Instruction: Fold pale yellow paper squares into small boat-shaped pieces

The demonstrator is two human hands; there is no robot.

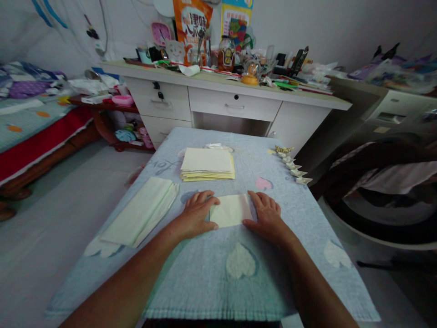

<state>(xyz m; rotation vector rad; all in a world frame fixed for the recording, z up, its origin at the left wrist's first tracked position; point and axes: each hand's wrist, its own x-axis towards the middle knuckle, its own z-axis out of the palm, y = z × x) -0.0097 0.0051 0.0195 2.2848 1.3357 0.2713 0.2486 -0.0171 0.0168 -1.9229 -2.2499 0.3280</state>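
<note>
A small cream sheet of paper (pixel 231 211) lies flat on the cloth-covered table in front of me. My left hand (pixel 198 213) rests at its left edge, thumb and index finger spread and touching the paper. At the right edge lies my right hand (pixel 265 215), its fingers also apart, index finger near the top corner and thumb near the bottom one. Beyond the sheet is a stack of cream and yellow paper (pixel 206 160). Left of my left hand is a pile of longer pale sheets (pixel 139 212). Small folded paper boats (pixel 296 172) stand in a row at the far right.
The blue-grey tablecloth (pixel 191 291) has heart patterns. Behind the table is a white desk (pixel 235 98) crowded with jars, bags and a pink clock (pixel 161 33). A washing machine (pixel 385 118) stands to the right, a bed (pixel 37 123) to the left.
</note>
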